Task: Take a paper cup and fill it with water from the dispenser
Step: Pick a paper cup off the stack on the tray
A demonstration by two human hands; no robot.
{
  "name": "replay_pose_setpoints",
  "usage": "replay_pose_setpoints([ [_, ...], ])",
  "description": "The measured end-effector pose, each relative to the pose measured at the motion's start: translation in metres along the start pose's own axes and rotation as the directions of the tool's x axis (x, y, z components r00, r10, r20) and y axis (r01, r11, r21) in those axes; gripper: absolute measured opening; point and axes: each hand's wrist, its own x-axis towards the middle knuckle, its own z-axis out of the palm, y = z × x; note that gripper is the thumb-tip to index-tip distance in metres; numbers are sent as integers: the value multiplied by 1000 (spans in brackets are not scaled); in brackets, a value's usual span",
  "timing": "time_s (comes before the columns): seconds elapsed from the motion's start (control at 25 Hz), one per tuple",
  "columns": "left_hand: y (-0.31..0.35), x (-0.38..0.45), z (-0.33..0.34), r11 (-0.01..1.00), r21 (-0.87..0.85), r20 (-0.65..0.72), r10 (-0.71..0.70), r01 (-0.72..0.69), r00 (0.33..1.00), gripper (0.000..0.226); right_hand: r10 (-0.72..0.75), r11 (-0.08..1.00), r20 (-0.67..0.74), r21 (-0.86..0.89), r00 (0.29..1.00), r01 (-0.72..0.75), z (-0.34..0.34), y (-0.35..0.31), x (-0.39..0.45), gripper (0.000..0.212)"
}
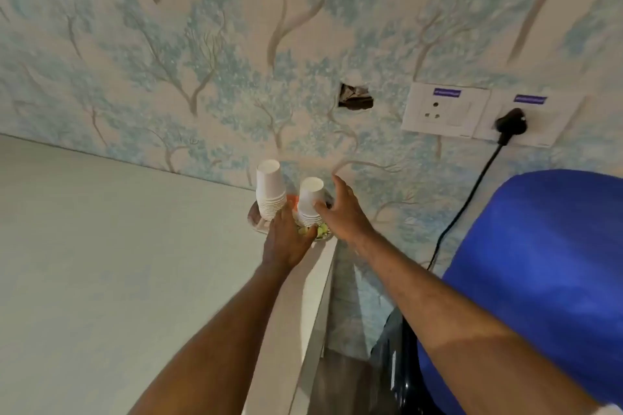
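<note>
Two stacks of upside-down white paper cups stand on a small tray [253, 220] at the far right corner of a white surface, against the wall. My right hand [340, 212] has its thumb and fingers around the top cup of the right stack [310, 194]. My left hand [286, 242] holds the bottom of that same stack. The left stack [268, 187] stands untouched beside it. The water dispenser's big blue bottle [539, 273] fills the lower right, with its dark body [391, 357] below.
The white surface [118, 263] ends at an edge just right of the tray. On the wallpapered wall are a hole [354, 98], a white socket plate [445, 111] and a black plug [509, 123] with a cable running down behind the dispenser.
</note>
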Motion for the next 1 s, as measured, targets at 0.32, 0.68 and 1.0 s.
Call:
replay_pose_setpoints([
  [0.32, -16, 44, 24, 994, -93, 17, -63, 65, 998, 75, 87, 983, -59, 164, 994, -77, 36, 1, 41, 61],
  [0.68, -14, 52, 29, 995, -39, 1, -87, 87, 996, 74, 40, 986, -141, 165, 989, -17, 39, 8, 44, 57],
  [1.0, -7, 47, 27, 998, -53, -8, -32, 32, 999, 74, 30, 977, -156, 214, 987, 4, 30, 2, 46, 56],
])
